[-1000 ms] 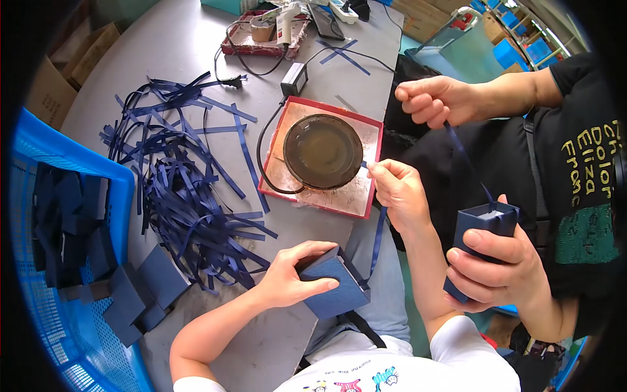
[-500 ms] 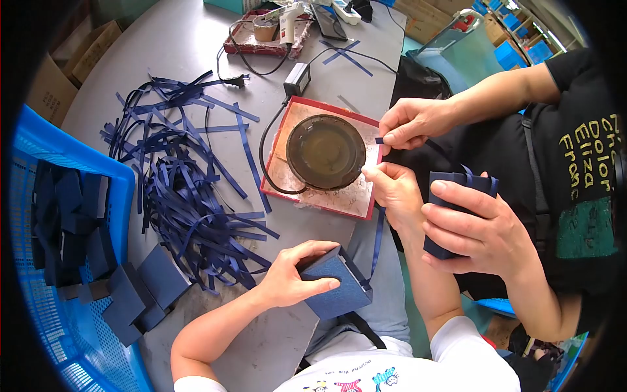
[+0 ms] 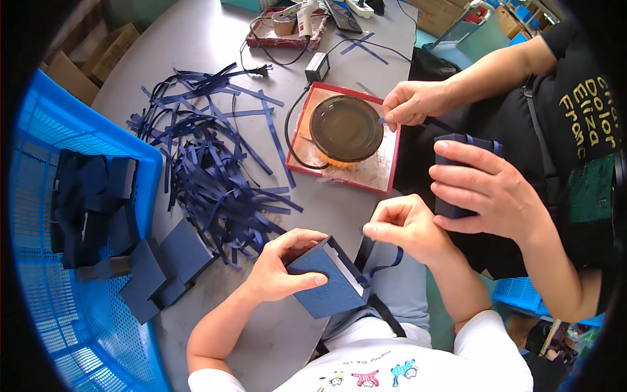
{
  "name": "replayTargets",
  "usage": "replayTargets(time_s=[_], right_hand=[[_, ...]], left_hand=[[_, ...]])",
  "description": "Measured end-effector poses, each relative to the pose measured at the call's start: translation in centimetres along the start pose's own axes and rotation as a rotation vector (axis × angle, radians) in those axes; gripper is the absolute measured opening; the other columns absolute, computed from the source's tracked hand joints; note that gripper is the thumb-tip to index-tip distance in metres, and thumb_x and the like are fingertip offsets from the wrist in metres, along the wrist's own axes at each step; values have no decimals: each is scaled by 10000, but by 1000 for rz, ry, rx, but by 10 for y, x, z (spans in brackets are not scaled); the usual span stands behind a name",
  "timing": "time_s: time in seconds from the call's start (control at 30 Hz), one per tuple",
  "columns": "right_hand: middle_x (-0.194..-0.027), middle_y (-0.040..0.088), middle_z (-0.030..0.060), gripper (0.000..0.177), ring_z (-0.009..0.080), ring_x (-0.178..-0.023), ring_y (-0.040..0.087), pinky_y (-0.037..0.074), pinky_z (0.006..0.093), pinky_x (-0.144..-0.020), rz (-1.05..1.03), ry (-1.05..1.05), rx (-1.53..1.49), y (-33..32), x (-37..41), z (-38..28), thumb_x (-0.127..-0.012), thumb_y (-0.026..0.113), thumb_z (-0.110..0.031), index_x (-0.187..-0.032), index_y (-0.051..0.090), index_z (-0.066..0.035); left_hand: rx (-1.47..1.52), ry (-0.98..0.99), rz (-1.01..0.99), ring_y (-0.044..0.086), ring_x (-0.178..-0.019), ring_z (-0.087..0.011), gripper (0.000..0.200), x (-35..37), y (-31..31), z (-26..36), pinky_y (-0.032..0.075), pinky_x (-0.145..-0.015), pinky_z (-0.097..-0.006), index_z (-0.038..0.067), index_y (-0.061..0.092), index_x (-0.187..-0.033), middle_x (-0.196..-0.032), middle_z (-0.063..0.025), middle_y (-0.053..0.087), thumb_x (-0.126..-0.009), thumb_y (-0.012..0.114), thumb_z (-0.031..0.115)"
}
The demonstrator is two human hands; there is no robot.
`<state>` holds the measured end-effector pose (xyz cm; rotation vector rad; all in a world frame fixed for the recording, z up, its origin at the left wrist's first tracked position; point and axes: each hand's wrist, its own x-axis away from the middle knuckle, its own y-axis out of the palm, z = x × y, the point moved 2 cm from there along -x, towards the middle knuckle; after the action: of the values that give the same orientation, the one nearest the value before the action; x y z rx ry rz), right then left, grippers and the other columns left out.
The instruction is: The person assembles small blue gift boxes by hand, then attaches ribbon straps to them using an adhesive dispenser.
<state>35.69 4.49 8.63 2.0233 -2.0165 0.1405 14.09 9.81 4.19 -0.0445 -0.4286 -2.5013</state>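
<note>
My left hand (image 3: 279, 269) grips a dark blue box (image 3: 332, 282) by its sides, above my lap. A blue ribbon (image 3: 386, 265) hangs in a curve from the box's right side. Its free end is pinched in my right hand (image 3: 410, 228), just right of the box and below the red tray. Across from me, a co-worker's hand (image 3: 418, 103) holds a ribbon end at the edge of a round dark pan (image 3: 346, 129) of brownish liquid. The co-worker's other hand (image 3: 480, 186) holds a similar dark blue box (image 3: 452, 208).
The pan stands in a red-rimmed tray (image 3: 394, 160) with a cord. Loose blue ribbons (image 3: 209, 176) lie piled on the grey table (image 3: 261, 333). Open boxes (image 3: 186, 251) sit beside a blue basket (image 3: 153, 163) holding more. A glue gun (image 3: 305, 19) rests at the back.
My right hand has drawn back from the pan's edge toward the box, and the ribbon now curves slackly. The box in my left hand has tilted, showing more of its opening.
</note>
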Motion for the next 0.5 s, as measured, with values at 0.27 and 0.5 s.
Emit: replayTargets(time_s=[0.27,0.5], right_hand=[[-535,538,14,190,34,-489,442,339,209,-452,-206,3,339,31,17,-25,-763,650,-144,-675,605,19],[-508,554,93,194,118,-439,499,386,265,-456,-195,-64,486,36,18,-28,-712,636,-150,-656,601,32]], left_hand=[[-187,113,-13,593,-907,-156,579,17,14,23,455,-836,-275,-44,529,-1128,-986,-109,593,-647,790,147],[-249,154,-14,604,-865,-149,578,18,19,30,470,-793,-267,-49,534,-1118,-944,-105,596,-642,791,154]])
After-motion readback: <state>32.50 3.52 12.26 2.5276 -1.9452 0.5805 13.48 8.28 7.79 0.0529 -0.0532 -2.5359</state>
